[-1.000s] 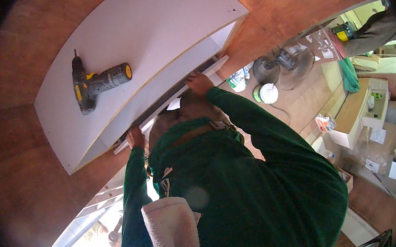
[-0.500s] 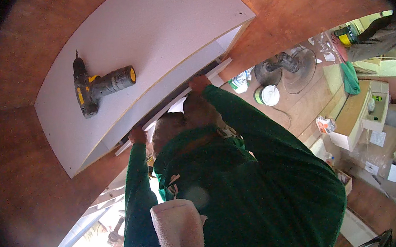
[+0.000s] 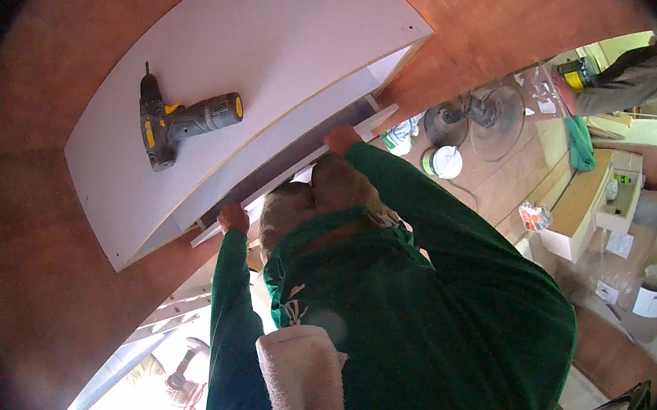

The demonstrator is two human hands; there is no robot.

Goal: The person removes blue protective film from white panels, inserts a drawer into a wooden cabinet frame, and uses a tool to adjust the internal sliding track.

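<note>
A white cabinet box (image 3: 289, 43) lies on a reddish-brown wooden surface, its open front facing me. A shallow drawer (image 3: 377, 120) with a grey inside stands partly out of that opening. My left hand (image 3: 232, 218) is closed over the top edge of the drawer's front board near its left end. Toward the right end, my right hand (image 3: 342, 138) grips the same edge. The fingertips are partly hidden behind the board. On the cabinet's top rests a black-and-yellow cordless drill (image 3: 171, 129), lying on its side with a bit in the chuck.
Wooden board (image 3: 21, 211) surrounds the cabinet. To the right are a fan (image 3: 482, 111), a white tub (image 3: 446, 162), another drawer unit (image 3: 580, 192) and plastic-wrapped goods. A co-worker's leg or arm (image 3: 632, 77) shows at the far right. Bright clutter lies at lower left.
The drawer has come further out of the cabinet toward me, both hands moving with it. More of its grey inside shows. The drill keeps its place on the cabinet; the view has shifted slightly.
</note>
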